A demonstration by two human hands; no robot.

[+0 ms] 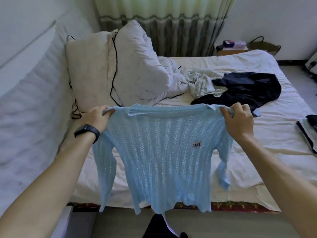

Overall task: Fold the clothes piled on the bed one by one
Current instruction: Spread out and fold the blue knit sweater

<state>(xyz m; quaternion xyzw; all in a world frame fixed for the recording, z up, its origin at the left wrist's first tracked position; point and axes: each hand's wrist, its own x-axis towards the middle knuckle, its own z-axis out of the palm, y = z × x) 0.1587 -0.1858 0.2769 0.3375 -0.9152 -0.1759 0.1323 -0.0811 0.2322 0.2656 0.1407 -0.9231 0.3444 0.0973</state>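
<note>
A light blue knitted sweater (163, 152) hangs spread out in the air above the near part of the bed (257, 152). My left hand (97, 117) grips its left shoulder and my right hand (237, 120) grips its right shoulder. Both sleeves dangle at the sides and the hem reaches past the bed's front edge. A small oval patch sits on the chest. Further back on the bed lie a dark navy garment (247, 90) and a crumpled pale garment (200, 82).
Two pillows (106, 69) lean at the head of the bed with a black cable (115, 66) over them. A padded white headboard (30, 100) runs along the left. Dark items (308, 129) lie at the right edge. A bedside table (229, 48) stands behind, by the curtain.
</note>
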